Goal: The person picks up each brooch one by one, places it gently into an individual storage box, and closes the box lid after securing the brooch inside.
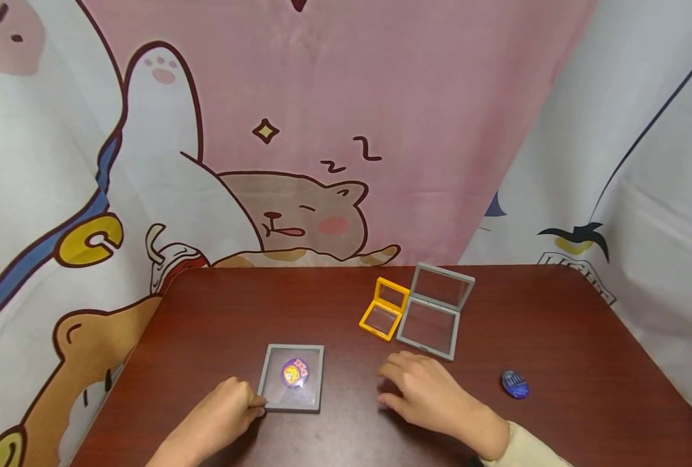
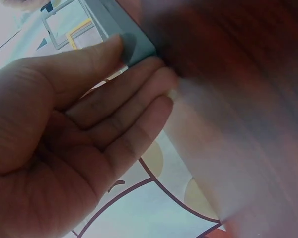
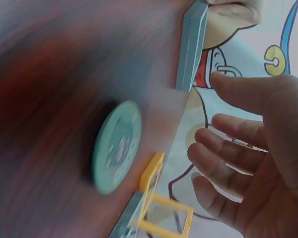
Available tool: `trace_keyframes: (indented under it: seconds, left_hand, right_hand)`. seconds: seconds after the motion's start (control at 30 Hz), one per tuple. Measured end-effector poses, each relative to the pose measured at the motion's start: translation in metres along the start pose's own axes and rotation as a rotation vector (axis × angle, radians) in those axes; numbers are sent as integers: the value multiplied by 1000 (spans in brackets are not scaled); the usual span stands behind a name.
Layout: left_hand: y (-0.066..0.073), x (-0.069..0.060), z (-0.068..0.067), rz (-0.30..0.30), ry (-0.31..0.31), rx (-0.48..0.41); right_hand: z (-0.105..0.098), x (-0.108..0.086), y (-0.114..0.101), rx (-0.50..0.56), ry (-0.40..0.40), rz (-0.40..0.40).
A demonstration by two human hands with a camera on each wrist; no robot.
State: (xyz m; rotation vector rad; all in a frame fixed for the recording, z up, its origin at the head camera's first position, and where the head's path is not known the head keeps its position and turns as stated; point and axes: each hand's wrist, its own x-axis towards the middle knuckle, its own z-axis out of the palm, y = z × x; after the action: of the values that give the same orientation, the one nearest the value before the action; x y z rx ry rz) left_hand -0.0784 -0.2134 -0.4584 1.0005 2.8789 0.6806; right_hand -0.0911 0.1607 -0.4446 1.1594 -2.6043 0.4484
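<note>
Pinching a near-left corner of the grey case [image 1: 293, 408] with the left hand [image 1: 227, 410]; holding the right hand [image 1: 418, 394] loosely spread near a green badge [image 3: 117, 148]. Apparently settling case and purple badge [image 1: 294, 373] on the worktop [image 1: 217, 337]; probably calling next for release.

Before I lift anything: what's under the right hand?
Under the right hand, the right wrist view shows a round green disc with blurry markings on the table. The head view misses it because the hand covers it; the disc's underside cannot be seen.
</note>
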Motion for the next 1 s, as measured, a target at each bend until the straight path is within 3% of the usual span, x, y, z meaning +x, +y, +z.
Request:
trace_keyframes:
  seconds: [0.27, 0.43, 0.6, 0.77, 0.9, 1.0]
  left_hand:
    - [5, 5, -10, -87, -104, 7]
    - [8, 10, -22, -137, -109, 18]
    - [14, 24, -35, -162, -22, 84]
    - [19, 46, -36, -104, 116, 177]
    - [19, 65, -33, -30, 189, 160]
    - [19, 78, -29, -23, 190, 111]
  right_hand:
    - [-10, -24, 16, -20, -42, 78]
    - [-8, -35, 22, -26, -15, 66]
    - [-6, -43, 24, -41, -19, 72]
    - [-5, -50, 24, -35, -59, 91]
    - [-3, -53, 23, -33, -97, 98]
    - [-2, -54, 22, -30, -120, 101]
